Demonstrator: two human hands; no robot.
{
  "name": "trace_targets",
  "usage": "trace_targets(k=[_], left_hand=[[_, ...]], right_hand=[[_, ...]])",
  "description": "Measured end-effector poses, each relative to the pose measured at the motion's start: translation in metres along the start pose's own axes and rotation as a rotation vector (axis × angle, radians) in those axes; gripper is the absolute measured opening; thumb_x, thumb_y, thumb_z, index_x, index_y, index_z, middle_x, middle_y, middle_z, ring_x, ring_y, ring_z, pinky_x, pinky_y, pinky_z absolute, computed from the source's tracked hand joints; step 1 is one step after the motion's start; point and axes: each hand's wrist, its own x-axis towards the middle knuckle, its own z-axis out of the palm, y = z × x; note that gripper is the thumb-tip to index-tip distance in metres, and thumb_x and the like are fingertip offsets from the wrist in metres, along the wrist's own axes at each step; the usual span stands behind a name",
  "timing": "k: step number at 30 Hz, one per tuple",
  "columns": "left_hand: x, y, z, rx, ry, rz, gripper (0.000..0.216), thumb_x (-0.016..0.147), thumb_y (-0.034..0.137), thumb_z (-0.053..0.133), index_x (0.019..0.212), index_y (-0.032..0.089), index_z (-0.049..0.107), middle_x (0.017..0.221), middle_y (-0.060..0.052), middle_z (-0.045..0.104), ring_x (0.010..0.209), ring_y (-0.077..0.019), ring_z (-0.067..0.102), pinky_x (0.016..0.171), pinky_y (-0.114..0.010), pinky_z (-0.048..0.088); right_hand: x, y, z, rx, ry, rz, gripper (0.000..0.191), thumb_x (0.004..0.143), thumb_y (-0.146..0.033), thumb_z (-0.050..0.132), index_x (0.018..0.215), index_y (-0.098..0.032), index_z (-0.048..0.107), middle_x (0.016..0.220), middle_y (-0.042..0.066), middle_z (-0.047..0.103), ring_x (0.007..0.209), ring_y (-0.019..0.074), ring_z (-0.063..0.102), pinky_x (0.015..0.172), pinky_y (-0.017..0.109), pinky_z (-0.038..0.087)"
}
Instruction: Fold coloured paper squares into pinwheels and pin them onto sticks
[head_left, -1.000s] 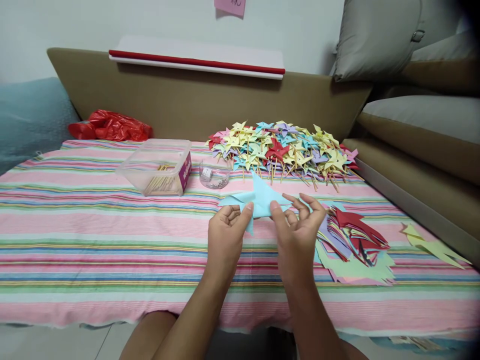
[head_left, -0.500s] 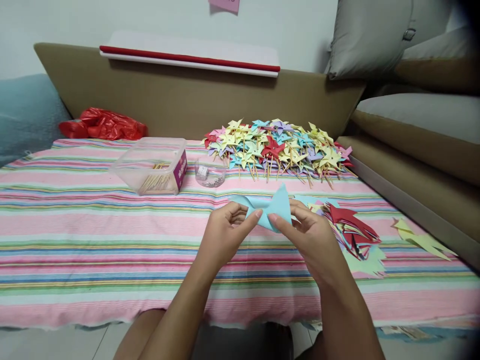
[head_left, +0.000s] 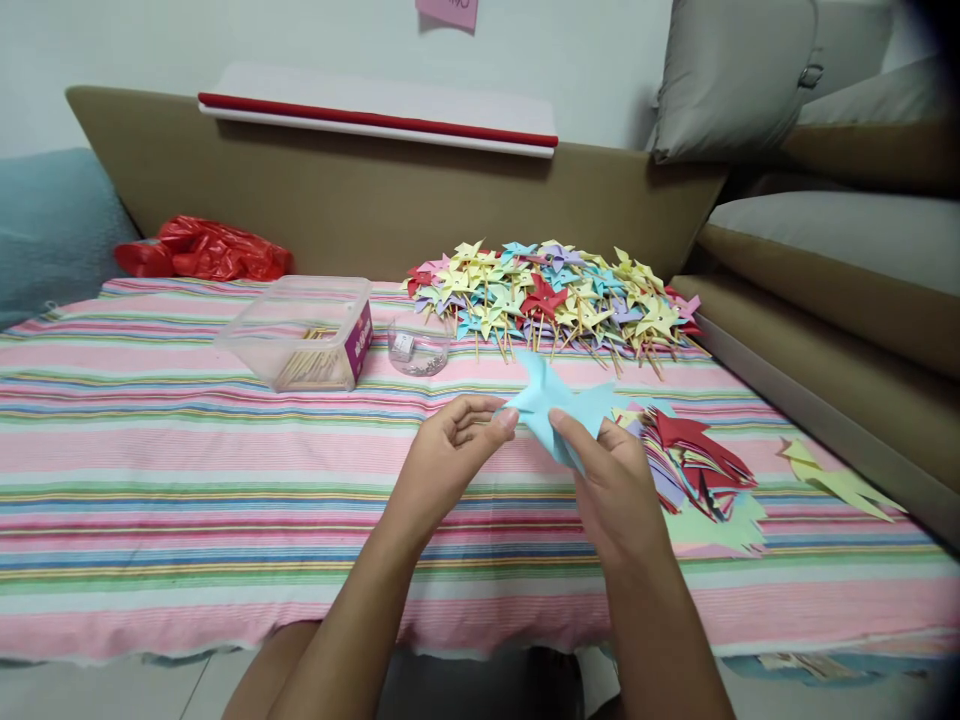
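Note:
A light blue paper pinwheel (head_left: 551,395) is held up over the striped cloth, its points partly folded in. My right hand (head_left: 611,475) grips it from the right, thumb pressed near its middle and fingers behind. At its left point, my left hand (head_left: 461,440) has thumb and forefinger closed on the paper's edge. Just right of my right hand lies a stack of cut paper sheets (head_left: 701,450) in red, green, purple and other colours. Beyond the hands is a pile of finished pinwheels on sticks (head_left: 547,290).
On the left stands a clear plastic box (head_left: 300,310) with thin wooden sticks. A round clear tub (head_left: 418,345) beside it holds small metallic bits. A red plastic bag (head_left: 217,250) lies at the back left; yellow cut paper (head_left: 836,480) at the right. Cushions (head_left: 832,240) line the right edge.
The light blue paper has turned in my hands, showing more spread points. My right hand's grip has moved toward its middle, and my left hand has shifted to its left point.

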Motion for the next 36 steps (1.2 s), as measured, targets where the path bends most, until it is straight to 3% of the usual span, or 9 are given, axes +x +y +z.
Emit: trace_targets(k=[4,8,13,23,29,33,36], left_hand=[[-0.004,-0.008,0.010,-0.097,0.041,-0.063,0.039,0.075,0.040,0.084,0.104,0.018,0.070,0.100,-0.007,0.075,0.095,-0.0186,0.068,0.087,-0.029,0.052],[-0.005,-0.019,0.026,-0.200,0.182,-0.022,0.032,0.074,0.034,0.086,0.099,0.018,0.071,0.092,-0.003,0.072,0.086,-0.0137,0.066,0.080,-0.024,0.053],[-0.003,-0.023,0.032,-0.273,0.329,0.011,0.026,0.076,0.033,0.084,0.089,0.016,0.070,0.082,-0.001,0.070,0.079,-0.0118,0.064,0.074,-0.022,0.052],[-0.004,-0.017,0.032,-0.304,0.410,0.001,0.026,0.073,0.036,0.085,0.078,0.014,0.071,0.076,-0.003,0.070,0.075,-0.0141,0.062,0.070,-0.025,0.050],[-0.001,-0.018,0.028,-0.338,0.388,-0.001,0.027,0.075,0.038,0.084,0.080,0.015,0.070,0.075,-0.001,0.069,0.074,-0.0129,0.061,0.072,-0.024,0.049],[0.003,-0.018,0.020,-0.429,0.454,-0.029,0.033,0.070,0.039,0.087,0.080,0.013,0.069,0.074,0.001,0.066,0.069,-0.0105,0.058,0.068,-0.022,0.047],[0.005,-0.015,0.015,-0.482,0.481,-0.052,0.036,0.066,0.039,0.089,0.076,0.013,0.067,0.072,0.002,0.064,0.065,-0.0087,0.055,0.063,-0.020,0.045]], right_hand=[[-0.003,0.003,0.019,0.308,0.167,0.072,0.019,0.070,-0.031,0.085,0.078,-0.020,0.072,0.081,-0.001,0.073,0.089,0.0189,0.068,0.086,0.031,0.053],[-0.011,0.009,0.035,0.356,0.198,0.181,0.023,0.067,-0.032,0.086,0.076,-0.023,0.068,0.078,-0.002,0.070,0.081,0.0181,0.066,0.074,0.029,0.055],[-0.018,0.018,0.051,0.402,0.192,0.190,0.028,0.061,-0.032,0.090,0.069,-0.023,0.066,0.075,-0.003,0.068,0.086,0.0186,0.067,0.072,0.026,0.054],[-0.020,0.036,0.052,0.241,0.134,0.051,0.024,0.080,-0.039,0.079,0.089,-0.018,0.070,0.091,0.002,0.074,0.100,0.0234,0.068,0.091,0.037,0.053],[-0.020,0.032,0.048,0.177,0.083,0.034,0.027,0.086,-0.043,0.073,0.096,-0.018,0.068,0.098,0.004,0.074,0.099,0.0218,0.068,0.087,0.034,0.054],[-0.015,0.025,0.037,0.158,0.113,0.009,0.026,0.092,-0.041,0.064,0.112,-0.025,0.058,0.105,0.002,0.071,0.089,0.0170,0.069,0.080,0.032,0.055],[-0.010,0.022,0.024,0.009,0.066,-0.178,0.040,0.089,-0.029,0.066,0.124,-0.031,0.046,0.119,0.004,0.068,0.091,0.0170,0.070,0.089,0.038,0.054]])
